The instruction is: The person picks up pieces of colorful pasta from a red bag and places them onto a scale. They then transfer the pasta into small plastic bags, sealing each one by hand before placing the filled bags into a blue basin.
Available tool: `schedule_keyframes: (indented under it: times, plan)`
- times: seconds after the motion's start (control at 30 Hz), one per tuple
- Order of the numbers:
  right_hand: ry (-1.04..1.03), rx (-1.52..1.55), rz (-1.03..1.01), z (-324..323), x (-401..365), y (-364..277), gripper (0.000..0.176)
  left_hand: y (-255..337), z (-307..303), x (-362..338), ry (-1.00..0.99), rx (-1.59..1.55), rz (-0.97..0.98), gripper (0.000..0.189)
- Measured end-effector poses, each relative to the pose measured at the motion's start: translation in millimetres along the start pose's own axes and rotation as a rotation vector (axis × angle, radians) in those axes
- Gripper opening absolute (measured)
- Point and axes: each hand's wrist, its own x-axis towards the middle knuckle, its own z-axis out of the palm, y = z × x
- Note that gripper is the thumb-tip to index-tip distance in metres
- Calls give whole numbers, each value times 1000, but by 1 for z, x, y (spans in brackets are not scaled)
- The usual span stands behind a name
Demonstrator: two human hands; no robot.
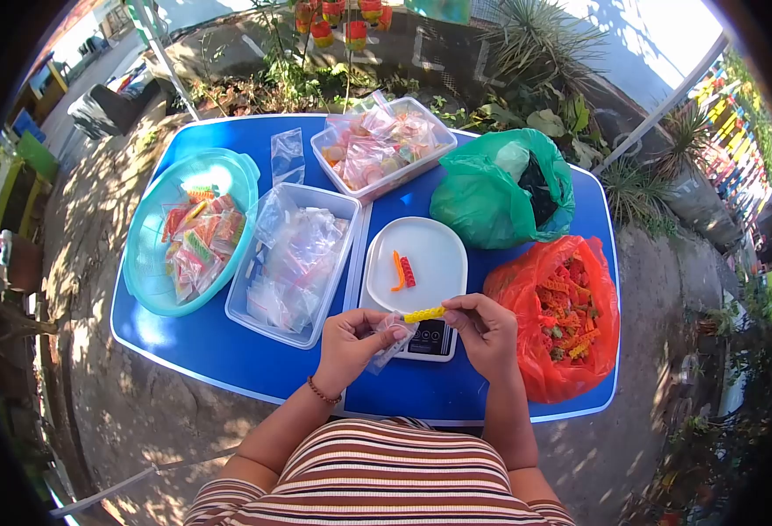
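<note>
Striped shirt (377,482), blue table (438,394), sun-dappled ground (145,403) around.

No word, brand or number is legible. The control panel (426,337) of the white scale (373,302) carries small pale markings, too fine to read. The low wall (482,83) behind the table (202,355) bears large, pale, angular painted marks; one resembles an "L", though its reading as a letter cannot be confirmed.
</note>
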Motion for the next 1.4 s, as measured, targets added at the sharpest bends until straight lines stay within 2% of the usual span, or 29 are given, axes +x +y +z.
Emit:
schedule_keyframes:
  times: [0.17,0.27,0.47,0.57,0.6,0.7,0.83,0.93,1.03,1.13,1.23,1.33,1.4]
  plan:
    - [-101,-165,-98,-7,3,-5,13,2,9,2,-110,17,12,28]
    - [-22,-59,71,8,3,-16,10,4,11,1,-178,77,9,28]
    - [-88,-317,-353,25,12,6,9,-1,10,-4,-54,41,0,25]
    - [81,-80,-74,38,22,9,15,-1,7,-5,46,37,32,25]
    - [150,-295,-67,43,31,12,19,-1,8,-5,75,14,41,26]
    - [212,-837,-271,60,44,17,19,-1,7,-4,134,-30,67,28]
    - [243,-796,-271,68,45,32,15,-5,2,-4,140,-32,84,27]
    - [193,-826,-181,61,43,31,23,-6,3,-5,136,-65,93,25]
    - [211,-820,-278,60,45,24,25,-9,3,-3,126,-87,71,25]
    - [96,-703,-334,62,47,24,25,-13,4,-2,121,-81,61,25]
    - [-1,-727,-422,61,47,33,24,-10,4,-5,99,-62,46,26]
    - [-6,-683,-405,58,45,36,19,-8,4,-8,88,-92,40,26]
    - [66,-622,-378,57,43,30,20,-8,5,-8,94,-119,53,26]
